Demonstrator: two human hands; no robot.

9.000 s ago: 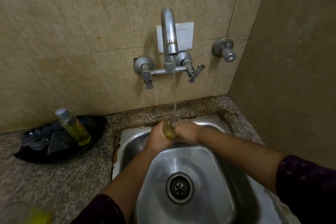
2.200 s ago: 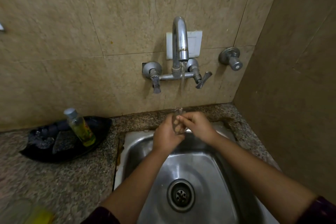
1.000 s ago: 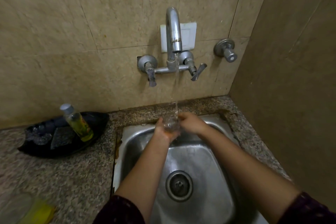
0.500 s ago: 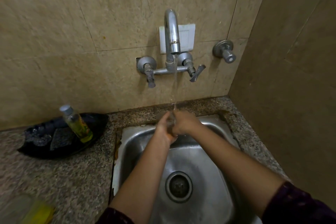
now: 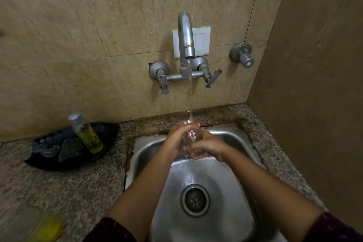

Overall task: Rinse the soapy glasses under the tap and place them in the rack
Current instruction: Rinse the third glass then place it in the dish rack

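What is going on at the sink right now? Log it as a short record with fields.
glass: clear, roughly upright, held over the sink
left hand: grips the glass's side
right hand: holds its lower part
tap: running, stream lands on the glass
drain: below the hands, water running toward it
counter, left: bottle standing in a black tray

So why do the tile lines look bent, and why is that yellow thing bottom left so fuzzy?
Head view: the wide-angle lens bows straight lines toward the edges; the yellow thing sits in the blurred corner, too smeared to identify; lighting is dim, with soft glare on the tap and sink.
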